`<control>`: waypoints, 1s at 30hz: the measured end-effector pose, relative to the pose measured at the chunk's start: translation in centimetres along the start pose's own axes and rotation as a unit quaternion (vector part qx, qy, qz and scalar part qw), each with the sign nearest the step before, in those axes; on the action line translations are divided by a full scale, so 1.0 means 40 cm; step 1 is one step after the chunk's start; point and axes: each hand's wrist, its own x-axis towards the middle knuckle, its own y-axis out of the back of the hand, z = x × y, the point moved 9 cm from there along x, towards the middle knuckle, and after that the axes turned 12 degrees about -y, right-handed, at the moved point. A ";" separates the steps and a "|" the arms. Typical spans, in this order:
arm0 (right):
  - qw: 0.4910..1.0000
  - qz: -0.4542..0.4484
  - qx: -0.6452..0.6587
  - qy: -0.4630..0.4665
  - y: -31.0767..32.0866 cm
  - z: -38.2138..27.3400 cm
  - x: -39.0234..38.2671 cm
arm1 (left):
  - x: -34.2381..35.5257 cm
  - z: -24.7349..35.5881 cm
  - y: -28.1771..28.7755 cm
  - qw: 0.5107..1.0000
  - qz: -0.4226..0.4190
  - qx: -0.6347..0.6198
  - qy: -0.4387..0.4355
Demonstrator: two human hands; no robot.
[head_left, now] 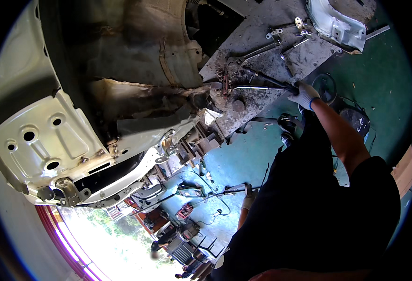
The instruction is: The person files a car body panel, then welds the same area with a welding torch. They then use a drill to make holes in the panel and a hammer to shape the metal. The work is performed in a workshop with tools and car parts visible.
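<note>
My right hand [303,97], in a white glove with a blue cuff, grips a long dark bar [266,78] over the edge of a scuffed metal plate [250,112]. A thin silver rod [257,87] lies beside the bar. Lower down, my left hand [249,199], also gloved, is closed around a long dark tool or hose [231,190]; its exact kind cannot tell. A pale car body shell [37,136] with holes and a scorched, dark inner panel [135,61] fills the left. Spanners [255,52] and small metal fittings [299,27] lie on the plate.
A white sheet-metal part [337,25] rests at the top right. The green floor [374,84] holds a stool [354,122], cables and a red tool [185,210]. At the bottom, beside a bright opening, stand machines [182,250] and what appear to be other people [156,246].
</note>
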 end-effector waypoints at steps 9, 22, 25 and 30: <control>0.968 -0.011 0.249 -0.019 0.172 -0.257 0.364 | -0.077 -0.096 -0.091 0.997 -0.055 0.045 0.037; 0.981 0.172 0.092 -0.003 0.111 -0.223 0.644 | -0.127 -0.096 -0.165 0.996 -0.036 0.033 0.069; 0.987 0.127 0.096 0.009 0.093 -0.199 0.630 | -0.128 -0.087 -0.168 0.996 -0.031 0.029 0.074; 0.985 0.146 0.083 0.042 0.033 -0.122 0.489 | -0.121 -0.066 -0.155 0.997 -0.023 0.031 0.070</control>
